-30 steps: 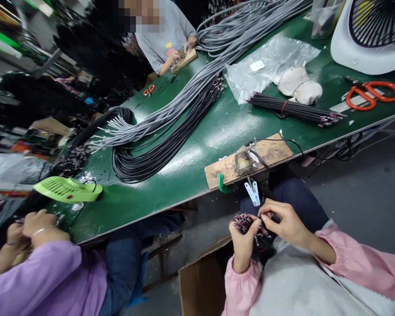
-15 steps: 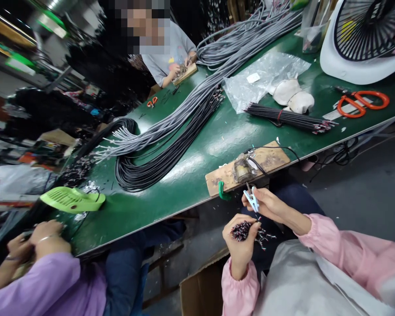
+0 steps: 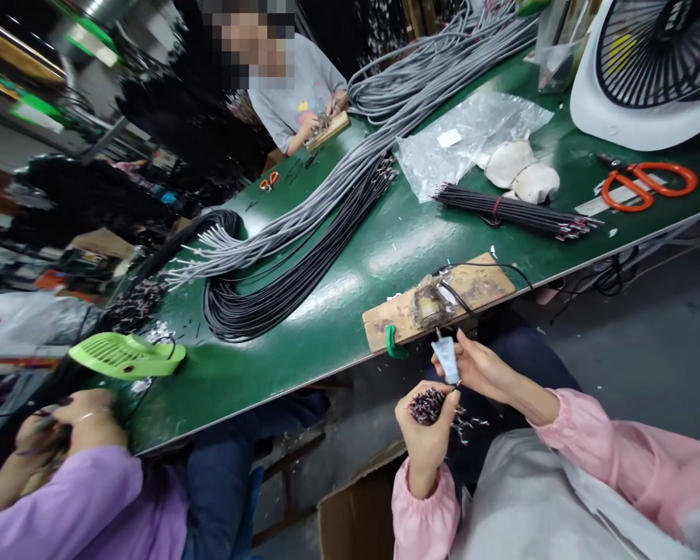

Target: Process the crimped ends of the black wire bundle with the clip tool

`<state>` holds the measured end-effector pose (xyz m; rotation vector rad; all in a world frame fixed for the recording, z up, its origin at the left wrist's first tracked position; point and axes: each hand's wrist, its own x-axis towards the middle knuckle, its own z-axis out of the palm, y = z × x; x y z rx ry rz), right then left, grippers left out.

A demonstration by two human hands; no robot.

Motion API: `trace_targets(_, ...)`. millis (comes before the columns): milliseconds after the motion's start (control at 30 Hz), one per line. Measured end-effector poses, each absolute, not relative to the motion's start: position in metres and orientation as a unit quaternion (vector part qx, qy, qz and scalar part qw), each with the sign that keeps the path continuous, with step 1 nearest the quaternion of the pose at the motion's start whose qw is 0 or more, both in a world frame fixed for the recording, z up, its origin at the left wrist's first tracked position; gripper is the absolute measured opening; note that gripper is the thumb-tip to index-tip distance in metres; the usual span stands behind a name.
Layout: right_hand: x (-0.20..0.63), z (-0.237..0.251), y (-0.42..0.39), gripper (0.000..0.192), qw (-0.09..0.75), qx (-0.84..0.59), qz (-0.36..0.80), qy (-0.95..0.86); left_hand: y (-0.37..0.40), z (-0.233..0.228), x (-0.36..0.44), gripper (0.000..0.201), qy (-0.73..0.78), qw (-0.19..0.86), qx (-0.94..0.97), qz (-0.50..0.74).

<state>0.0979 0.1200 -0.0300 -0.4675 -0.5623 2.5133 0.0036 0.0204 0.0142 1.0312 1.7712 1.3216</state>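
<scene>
The left hand (image 3: pixel 423 432) was clenched around a bunch of short wires (image 3: pixel 428 406), their dark, red-flecked ends sticking out above the fist and a few loose tails trailing off to its right. Just above that grip, the right hand (image 3: pixel 481 369) pinched a pale blue clip (image 3: pixel 446 362) between thumb and fingers, its nose pointing up at the small metal fixture (image 3: pixel 428 302) on the wooden board (image 3: pixel 478 284). That board lay on the edge of the green table (image 3: pixel 338 311), just beyond both hands, with a thin black lead running off it.

The wires looked light and limp, likely to splay or slip out singly, so a firm fist near the stripped ends seemed the safest hold; the tips looked fine and easily bent. The clip appeared rigid, light plastic, best held at its rear.

Farther from the grip lay 1 tied bundle of black wires (image 3: pixel 513 210), orange scissors (image 3: pixel 647 183) and long grey cables (image 3: pixel 338 179). To the left, another person's hands (image 3: pixel 70 424) in purple sleeves worked near a green plastic piece (image 3: pixel 125 354).
</scene>
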Motion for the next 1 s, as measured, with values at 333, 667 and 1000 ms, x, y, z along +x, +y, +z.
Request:
trace_targets(333,0.144,-0.034,0.108,0.02,0.296,-0.306,0.722,-0.545,0.008,0.009,0.008,0.02,0.621,0.504,0.299,0.521)
trace_targets(667,0.144,0.009,0.099,0.01,0.289,-0.245,0.527,-0.761,0.007,0.002,0.023,0.021,0.688,0.452,0.283,0.493)
trace_targets(1000,0.153,-0.007,0.096,0.012,0.253,-0.274,0.592,-0.714,-0.012,-0.015,0.019,0.018,0.675,0.462,0.235,0.524)
